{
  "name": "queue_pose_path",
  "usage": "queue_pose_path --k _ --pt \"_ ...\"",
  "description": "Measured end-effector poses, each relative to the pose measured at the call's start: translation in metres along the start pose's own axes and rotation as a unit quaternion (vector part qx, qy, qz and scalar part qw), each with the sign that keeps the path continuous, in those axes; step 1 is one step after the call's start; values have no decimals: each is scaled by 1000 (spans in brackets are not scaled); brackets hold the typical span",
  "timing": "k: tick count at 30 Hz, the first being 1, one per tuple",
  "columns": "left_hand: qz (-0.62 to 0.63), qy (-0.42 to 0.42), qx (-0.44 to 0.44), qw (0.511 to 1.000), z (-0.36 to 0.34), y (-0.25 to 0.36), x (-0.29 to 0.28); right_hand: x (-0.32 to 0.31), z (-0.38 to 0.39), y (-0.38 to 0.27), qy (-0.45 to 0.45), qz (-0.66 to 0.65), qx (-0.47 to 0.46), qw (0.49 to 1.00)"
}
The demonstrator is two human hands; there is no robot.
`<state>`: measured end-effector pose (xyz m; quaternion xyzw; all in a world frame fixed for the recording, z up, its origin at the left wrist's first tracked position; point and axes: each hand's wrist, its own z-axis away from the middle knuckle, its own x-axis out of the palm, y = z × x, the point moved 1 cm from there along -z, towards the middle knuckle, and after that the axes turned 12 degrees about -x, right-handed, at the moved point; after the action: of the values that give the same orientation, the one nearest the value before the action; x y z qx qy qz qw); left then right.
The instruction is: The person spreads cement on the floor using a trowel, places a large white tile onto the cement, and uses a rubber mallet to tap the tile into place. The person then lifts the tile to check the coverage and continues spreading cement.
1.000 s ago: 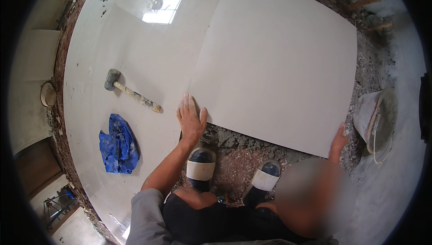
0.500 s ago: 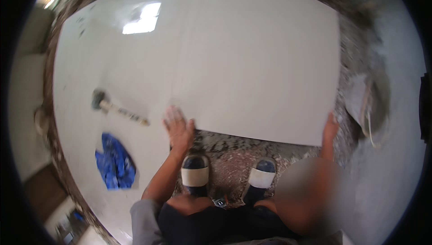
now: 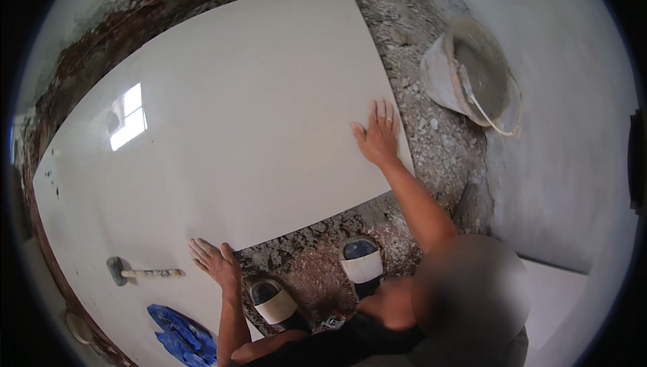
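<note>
A large, glossy white floor tile (image 3: 290,111) lies in front of me, beside more white tile surface on the left. My left hand (image 3: 217,264) rests by its near left corner, fingers stretched out and nothing in them. Flat on the tile near its right edge lies my right hand (image 3: 379,134), fingers spread. A mallet (image 3: 145,273) with a dark head and a worn, light handle lies on the white surface to the left of my left hand. Nearer to me is a crumpled blue sheet or bag (image 3: 180,335), partly cut off by the picture's rim.
A bucket (image 3: 441,74) with grey mortar in it and a pale handle stands at the right, against a grey wall (image 3: 559,151). Rough rubble and mortar (image 3: 421,121) border the tile on the right. My sandalled feet (image 3: 362,262) stand on rough ground at the near edge.
The view has turned to the right, showing the bucket fully. My right hand has moved from the tile's near right corner onto its top, farther forward. My left hand stays by the near left corner.
</note>
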<state>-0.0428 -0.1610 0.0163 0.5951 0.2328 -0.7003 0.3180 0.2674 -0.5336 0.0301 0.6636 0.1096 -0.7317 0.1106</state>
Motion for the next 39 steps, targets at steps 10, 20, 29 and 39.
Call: queue_pose_path --k 10,20,29,39 --pt "-23 -10 17 1000 -14 -5 -4 -1 81 -30 9 -119 -11 993" --pt "142 -2 21 990 41 -49 -25 -35 163 -9 -107 -245 6 964" --pt "265 67 -418 867 -43 -181 -42 -75 161 -69 -103 -270 -86 953" --pt "614 125 -404 666 -75 -132 -80 -96 180 -94 -179 -376 -10 909"
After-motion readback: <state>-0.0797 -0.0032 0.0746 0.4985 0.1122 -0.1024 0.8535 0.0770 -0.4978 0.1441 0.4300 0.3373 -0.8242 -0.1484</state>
